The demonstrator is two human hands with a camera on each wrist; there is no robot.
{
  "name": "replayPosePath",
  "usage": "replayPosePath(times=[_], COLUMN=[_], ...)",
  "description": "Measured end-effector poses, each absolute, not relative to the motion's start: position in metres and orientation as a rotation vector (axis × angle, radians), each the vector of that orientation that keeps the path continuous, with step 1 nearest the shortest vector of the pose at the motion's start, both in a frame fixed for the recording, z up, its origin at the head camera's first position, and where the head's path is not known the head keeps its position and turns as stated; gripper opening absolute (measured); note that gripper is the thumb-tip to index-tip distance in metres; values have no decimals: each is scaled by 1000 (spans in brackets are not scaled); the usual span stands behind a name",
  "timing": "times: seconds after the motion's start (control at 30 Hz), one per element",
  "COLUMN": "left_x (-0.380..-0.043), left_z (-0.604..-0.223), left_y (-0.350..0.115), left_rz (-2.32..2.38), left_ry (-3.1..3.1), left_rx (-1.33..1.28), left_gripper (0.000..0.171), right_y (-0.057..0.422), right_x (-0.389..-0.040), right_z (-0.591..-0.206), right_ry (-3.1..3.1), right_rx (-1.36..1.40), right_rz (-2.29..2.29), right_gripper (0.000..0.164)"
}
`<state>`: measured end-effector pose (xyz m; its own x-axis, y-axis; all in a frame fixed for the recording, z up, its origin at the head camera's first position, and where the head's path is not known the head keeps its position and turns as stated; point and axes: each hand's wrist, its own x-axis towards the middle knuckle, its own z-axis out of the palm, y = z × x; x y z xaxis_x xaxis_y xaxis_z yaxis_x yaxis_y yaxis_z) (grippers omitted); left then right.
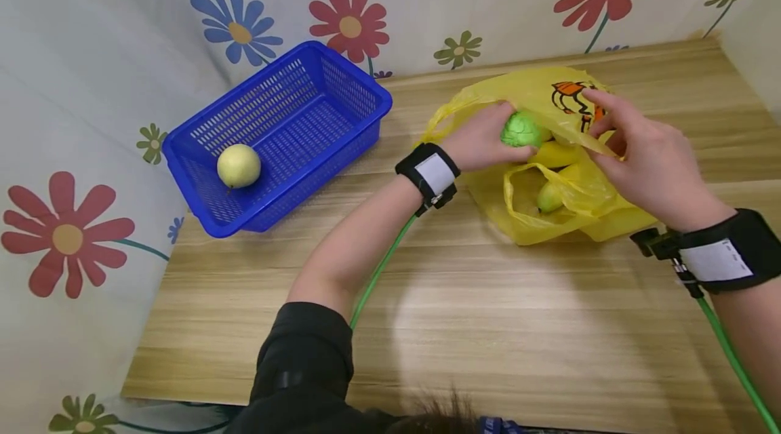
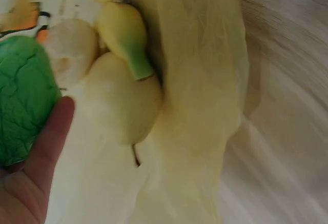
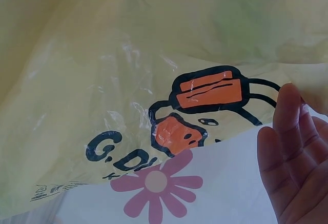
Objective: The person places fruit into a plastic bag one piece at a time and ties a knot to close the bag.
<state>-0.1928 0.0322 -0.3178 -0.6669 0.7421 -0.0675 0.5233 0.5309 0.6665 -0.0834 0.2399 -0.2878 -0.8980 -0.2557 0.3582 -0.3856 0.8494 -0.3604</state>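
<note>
My left hand (image 1: 482,139) grips a round thing wrapped in crinkled green foil (image 1: 521,130) at the mouth of a yellow plastic bag (image 1: 488,203). In the left wrist view, the thumb lies along the side of the green-wrapped ball (image 2: 23,98). Inside the bag are a pear (image 2: 123,101) with a dark stem, a banana (image 2: 123,34) with a green tip, and more pale fruit (image 2: 72,49). At the bag's right side, my right hand (image 1: 653,156) holds the rim with thumb and curled fingers. An orange and black cartoon print (image 3: 210,93) marks the plastic beside its fingertips.
To the left stands a blue plastic basket (image 1: 360,142) with slotted walls, a pale round pear (image 1: 238,166) inside it. The wooden table (image 1: 488,325) meets a flower-patterned cloth (image 1: 415,7) at the back and left. Green cables (image 1: 384,264) trail from both wrist bands.
</note>
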Motion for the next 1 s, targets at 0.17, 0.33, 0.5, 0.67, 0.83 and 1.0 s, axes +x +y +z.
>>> replayPosePath(times=[0.17, 0.33, 0.5, 0.67, 0.83, 1.0], left_x=[-188, -181, -180, -182, -182, -181], left_z=[-327, -327, -326, -326, -328, -330], left_y=[63, 85, 98, 106, 117, 127], left_rz=[940, 943, 833, 583, 372, 261], left_ry=[2389, 2350, 2403, 2455, 2457, 2458], left_rx=[993, 1056, 1194, 1192, 1115, 1004], left_gripper=[41, 52, 70, 68, 56, 50], right_y=[240, 240, 241, 241, 240, 240], right_x=[-84, -86, -86, -86, -86, -86], right_z=[-290, -290, -289, -287, -286, -287], right_ry=[-2699, -2670, -2651, -2635, -2648, -2660], right_rx=[512, 530, 539, 547, 535, 519], right_rz=[625, 643, 653, 652, 653, 655], right_gripper=[74, 74, 75, 75, 75, 74])
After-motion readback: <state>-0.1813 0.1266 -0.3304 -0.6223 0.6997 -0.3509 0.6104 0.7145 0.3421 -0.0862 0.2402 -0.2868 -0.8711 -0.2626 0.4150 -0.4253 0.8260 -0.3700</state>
